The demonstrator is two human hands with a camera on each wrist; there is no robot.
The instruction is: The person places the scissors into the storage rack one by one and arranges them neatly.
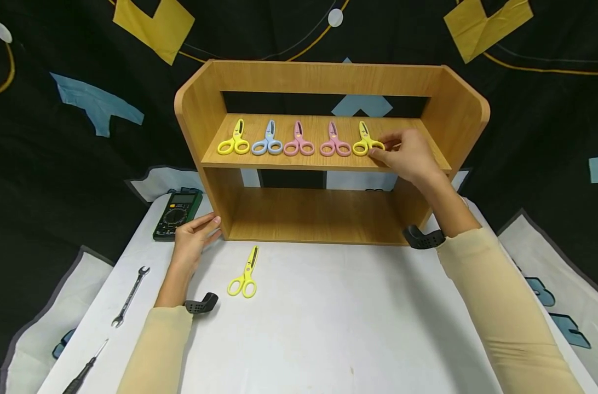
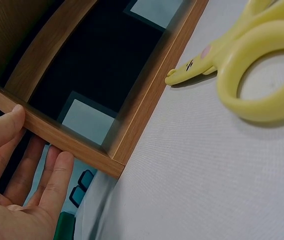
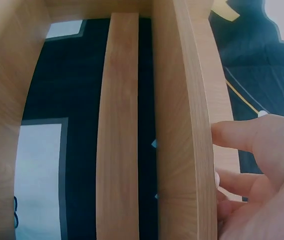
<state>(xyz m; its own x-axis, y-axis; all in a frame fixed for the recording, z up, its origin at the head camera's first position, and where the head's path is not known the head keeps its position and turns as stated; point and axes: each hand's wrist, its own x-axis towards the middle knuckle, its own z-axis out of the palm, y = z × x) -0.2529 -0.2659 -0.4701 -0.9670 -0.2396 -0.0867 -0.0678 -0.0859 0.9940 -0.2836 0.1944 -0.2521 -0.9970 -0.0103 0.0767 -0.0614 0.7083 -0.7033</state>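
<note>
On the upper tier of a wooden shelf [image 1: 318,216], my right hand [image 1: 409,153] pinches one handle loop of yellow scissors [image 1: 363,139] between thumb and fingers. To their left, pink scissors [image 1: 332,139], more pink scissors [image 1: 298,139], blue scissors [image 1: 268,138] and yellow scissors [image 1: 237,138] lie in a row, blades toward the back. My left hand [image 1: 193,241] touches the shelf's lower left side; in the left wrist view its fingers [image 2: 57,180] are fairly straight against the edge. Another pair of yellow scissors [image 1: 246,276] lies on the table. In the right wrist view the board hides the pinched scissors.
A green multimeter [image 1: 178,213] lies left of the shelf, behind my left hand. A wrench [image 1: 130,298] and a screwdriver [image 1: 85,368] lie along the left side of the white table [image 1: 348,317]. Dark cloth [image 1: 279,33] hangs behind the shelf.
</note>
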